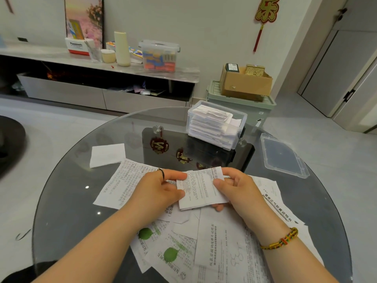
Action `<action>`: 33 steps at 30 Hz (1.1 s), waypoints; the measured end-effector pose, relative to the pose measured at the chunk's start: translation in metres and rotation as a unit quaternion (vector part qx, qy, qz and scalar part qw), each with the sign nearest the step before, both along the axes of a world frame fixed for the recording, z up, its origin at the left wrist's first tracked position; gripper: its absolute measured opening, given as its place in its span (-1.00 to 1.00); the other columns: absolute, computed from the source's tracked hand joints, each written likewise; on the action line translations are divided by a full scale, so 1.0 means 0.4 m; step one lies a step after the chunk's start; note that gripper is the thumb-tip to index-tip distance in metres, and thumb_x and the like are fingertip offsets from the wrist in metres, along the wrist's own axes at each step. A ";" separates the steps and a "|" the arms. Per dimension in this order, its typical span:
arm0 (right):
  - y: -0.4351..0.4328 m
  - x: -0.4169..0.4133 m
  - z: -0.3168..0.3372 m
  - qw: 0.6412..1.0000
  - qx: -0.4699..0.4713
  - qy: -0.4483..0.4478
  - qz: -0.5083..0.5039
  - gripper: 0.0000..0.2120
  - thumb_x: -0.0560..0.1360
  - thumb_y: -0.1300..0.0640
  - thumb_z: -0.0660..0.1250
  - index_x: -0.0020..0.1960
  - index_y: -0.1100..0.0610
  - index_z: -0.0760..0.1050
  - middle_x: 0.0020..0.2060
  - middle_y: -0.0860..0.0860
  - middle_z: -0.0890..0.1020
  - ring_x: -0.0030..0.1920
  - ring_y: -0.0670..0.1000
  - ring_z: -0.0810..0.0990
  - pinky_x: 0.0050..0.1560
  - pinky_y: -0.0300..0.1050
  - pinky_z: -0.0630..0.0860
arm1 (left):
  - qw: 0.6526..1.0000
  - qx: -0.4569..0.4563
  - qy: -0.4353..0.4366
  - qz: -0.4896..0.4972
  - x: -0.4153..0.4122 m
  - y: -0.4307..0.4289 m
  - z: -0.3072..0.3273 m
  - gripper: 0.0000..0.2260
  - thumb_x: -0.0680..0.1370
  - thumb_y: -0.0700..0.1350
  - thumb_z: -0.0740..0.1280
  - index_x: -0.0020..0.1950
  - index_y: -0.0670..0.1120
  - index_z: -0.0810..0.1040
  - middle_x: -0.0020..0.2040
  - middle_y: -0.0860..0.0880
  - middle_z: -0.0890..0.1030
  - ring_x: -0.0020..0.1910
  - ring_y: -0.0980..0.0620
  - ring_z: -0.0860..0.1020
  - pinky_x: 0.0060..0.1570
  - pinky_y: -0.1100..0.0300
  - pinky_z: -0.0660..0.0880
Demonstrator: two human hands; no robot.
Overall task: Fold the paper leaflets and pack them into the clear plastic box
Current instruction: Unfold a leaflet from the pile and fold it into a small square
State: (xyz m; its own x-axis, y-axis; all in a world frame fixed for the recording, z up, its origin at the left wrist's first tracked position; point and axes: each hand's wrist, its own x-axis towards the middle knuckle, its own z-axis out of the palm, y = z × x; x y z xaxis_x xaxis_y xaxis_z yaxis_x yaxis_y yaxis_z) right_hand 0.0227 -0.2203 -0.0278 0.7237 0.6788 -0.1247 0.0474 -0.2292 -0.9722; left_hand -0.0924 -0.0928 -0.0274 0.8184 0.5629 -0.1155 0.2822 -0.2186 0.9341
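Both hands on one leaflet, mid-fold, near the table's centre.

Left hand (163, 187) and right hand (237, 186) pinch the folded leaflet (201, 188) above loose leaflets (204, 242). A skewed crease could leave it too bulky for the nearly full clear box (216, 124), far right; its lid (282, 155) lies beside.

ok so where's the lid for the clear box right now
In the head view the lid lies flat at the right edge of the glass table, just right of the open clear box holding folded leaflets.
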 end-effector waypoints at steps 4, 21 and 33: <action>0.004 0.005 -0.006 1.000 0.010 0.004 -0.004 -0.82 0.54 0.31 0.19 -0.05 0.05 0.45 -0.47 -0.02 0.65 -0.55 -0.07 0.54 -0.54 -0.28 0.46 | 1.000 0.009 -0.008 0.016 0.001 0.004 -0.007 -0.74 0.46 -0.24 0.36 -0.12 0.17 0.50 -0.54 0.11 0.51 -0.50 0.16 0.42 -0.46 0.47 0.38; 0.006 0.019 -0.018 1.000 -0.023 -0.016 -0.009 -0.82 0.53 0.30 0.18 -0.07 0.05 0.46 -0.35 0.04 0.60 -0.57 -0.14 0.49 -0.54 -0.31 0.42 | 0.980 0.105 0.025 0.170 0.103 0.181 0.020 -0.74 0.49 -0.33 0.29 0.16 -0.17 0.54 0.04 -0.14 0.55 -0.15 0.01 0.46 -0.27 0.35 0.37; 0.011 0.023 -0.016 0.999 -0.037 -0.035 0.002 -0.83 0.54 0.29 0.17 -0.04 0.06 0.46 -0.34 0.04 0.60 -0.57 -0.16 0.49 -0.55 -0.33 0.41 | 0.943 0.294 0.130 0.088 0.108 0.195 -0.010 -0.76 0.51 -0.20 0.30 0.18 -0.13 0.55 0.20 -0.10 0.46 0.07 -0.03 0.48 -0.02 0.27 0.33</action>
